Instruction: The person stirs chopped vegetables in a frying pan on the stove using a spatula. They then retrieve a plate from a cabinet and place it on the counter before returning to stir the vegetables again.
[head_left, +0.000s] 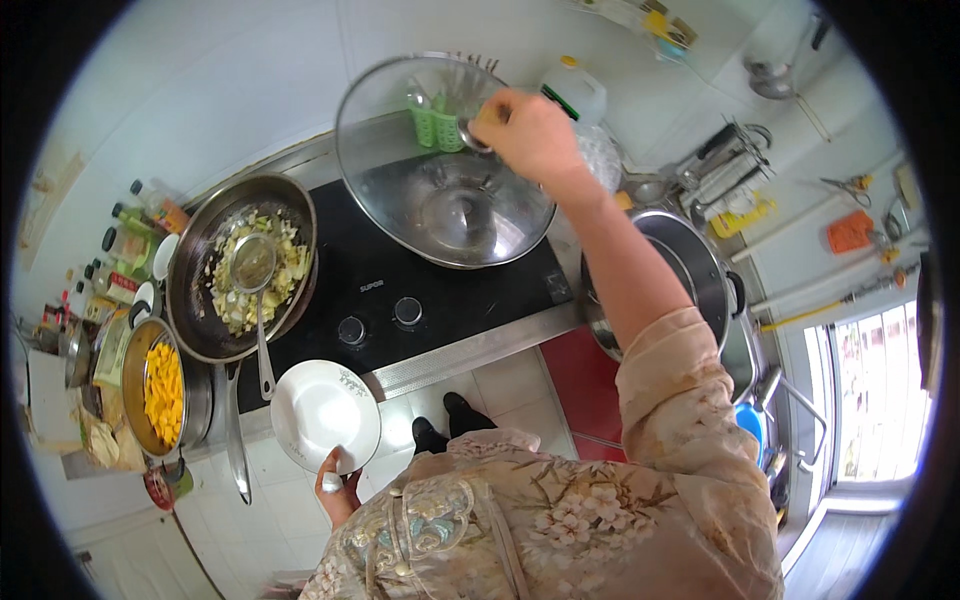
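My right hand (529, 135) grips the knob of a round glass lid (390, 202) with a metal rim. Through the glass, over the far right of the black cooktop (360, 262), a shiny metal surface shows, partly blurred. In my left hand (341, 491) is a white plate (319, 412) with a grey leaf pattern, bare on top, held by its near rim. Left of it stands a frying pan (184, 300) with chopped pale green and white vegetables (289, 289). A metal ladle (259, 322) rests in the pan, its handle reaching over the rim towards the plate.
A metal pot (196, 397) with orange-yellow chunks (163, 394) stands at the left, near several condiment bottles (124, 247). A large dark pot (709, 277) sits right, partly behind my forearm. Behind the lid are green baskets (435, 129) and a plastic jug (576, 90).
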